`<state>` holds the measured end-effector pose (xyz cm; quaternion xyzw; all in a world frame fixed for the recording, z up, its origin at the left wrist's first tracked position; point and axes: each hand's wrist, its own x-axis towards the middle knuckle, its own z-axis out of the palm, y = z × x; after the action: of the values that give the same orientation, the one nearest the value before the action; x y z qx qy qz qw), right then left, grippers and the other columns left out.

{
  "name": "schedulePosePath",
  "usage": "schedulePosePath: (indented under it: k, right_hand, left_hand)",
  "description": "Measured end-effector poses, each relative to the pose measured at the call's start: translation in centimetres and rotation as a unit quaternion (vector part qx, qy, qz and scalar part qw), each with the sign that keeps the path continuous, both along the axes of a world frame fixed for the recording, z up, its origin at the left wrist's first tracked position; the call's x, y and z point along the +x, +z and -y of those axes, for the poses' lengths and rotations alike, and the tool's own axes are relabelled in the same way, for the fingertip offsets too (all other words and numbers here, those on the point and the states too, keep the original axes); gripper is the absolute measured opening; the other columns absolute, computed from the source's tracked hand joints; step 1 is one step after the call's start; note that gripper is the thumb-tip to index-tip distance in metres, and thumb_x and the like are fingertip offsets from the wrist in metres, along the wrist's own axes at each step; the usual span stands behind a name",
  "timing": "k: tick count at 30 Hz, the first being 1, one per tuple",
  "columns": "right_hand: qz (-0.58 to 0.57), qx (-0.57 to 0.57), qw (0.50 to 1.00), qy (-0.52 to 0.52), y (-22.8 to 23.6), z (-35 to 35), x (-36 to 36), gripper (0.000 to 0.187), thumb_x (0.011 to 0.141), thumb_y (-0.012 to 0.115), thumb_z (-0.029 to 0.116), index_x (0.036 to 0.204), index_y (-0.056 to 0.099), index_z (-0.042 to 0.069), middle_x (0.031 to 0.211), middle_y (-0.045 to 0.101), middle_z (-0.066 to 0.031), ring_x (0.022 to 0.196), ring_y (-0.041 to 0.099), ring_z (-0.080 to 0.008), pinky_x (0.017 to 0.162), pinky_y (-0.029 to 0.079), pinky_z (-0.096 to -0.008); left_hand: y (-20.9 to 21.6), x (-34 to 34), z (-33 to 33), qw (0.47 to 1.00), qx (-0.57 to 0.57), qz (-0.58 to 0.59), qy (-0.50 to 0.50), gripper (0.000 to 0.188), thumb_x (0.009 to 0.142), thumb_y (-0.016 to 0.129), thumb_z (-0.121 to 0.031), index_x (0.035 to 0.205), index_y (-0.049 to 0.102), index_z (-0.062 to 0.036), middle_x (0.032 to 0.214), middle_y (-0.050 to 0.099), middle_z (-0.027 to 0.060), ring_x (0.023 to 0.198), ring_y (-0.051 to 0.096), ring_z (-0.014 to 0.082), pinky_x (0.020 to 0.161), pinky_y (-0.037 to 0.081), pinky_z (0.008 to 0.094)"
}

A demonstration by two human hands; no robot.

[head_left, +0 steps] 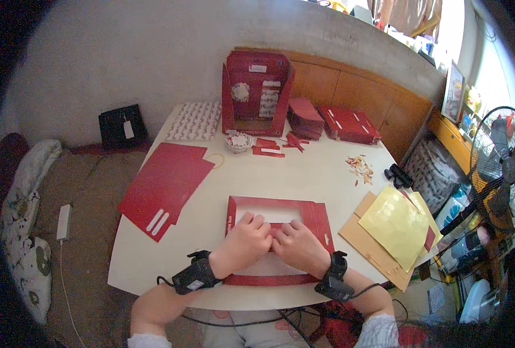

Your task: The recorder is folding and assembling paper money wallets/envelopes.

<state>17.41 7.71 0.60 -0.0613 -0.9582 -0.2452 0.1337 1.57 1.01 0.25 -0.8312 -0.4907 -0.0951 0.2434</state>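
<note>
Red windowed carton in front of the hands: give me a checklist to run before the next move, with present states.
1. Carton resting on the table: ok, near its front edge.
2. Left hand at the carton: ok, over its opening, fingers curled.
3. Right hand at the carton: ok, close beside the left hand, fingers curled.
4. What the fingertips hold: cannot tell, the hands hide it.
5. Table free of scraps: not ok, a loose pile of pale scraps lies beyond the carton, to the right.
6. Yellow sheet apart from the carton: ok, off to the right.

A white table (257, 180) is backed by a grey wall (141, 64) and a wooden panel (364, 90); the upper right is brightly lit by a window (454, 29).
</note>
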Motion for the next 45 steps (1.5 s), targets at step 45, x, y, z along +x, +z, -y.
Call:
schedulePosePath:
  k: [45]
  right_hand:
    - [-0.149, -0.365, 0.917, -0.065, 1.5, -5.0, 3.1, 0.012, 0.072, 0.057, 0.012, 0.070, 0.051, 0.002, 0.081, 0.053, -0.0130, 0.078, 0.050, -0.0289, 0.071, 0.040, -0.0389]
  left_hand:
    - [-0.2, -3.1, -1.4, 0.942, -0.038, 0.334, -0.010, 0.010, 0.070, 0.056, -0.008, 0.077, 0.049, -0.0025, 0.077, 0.048, 0.0133, 0.078, 0.047, 0.0307, 0.075, 0.035, 0.0399]
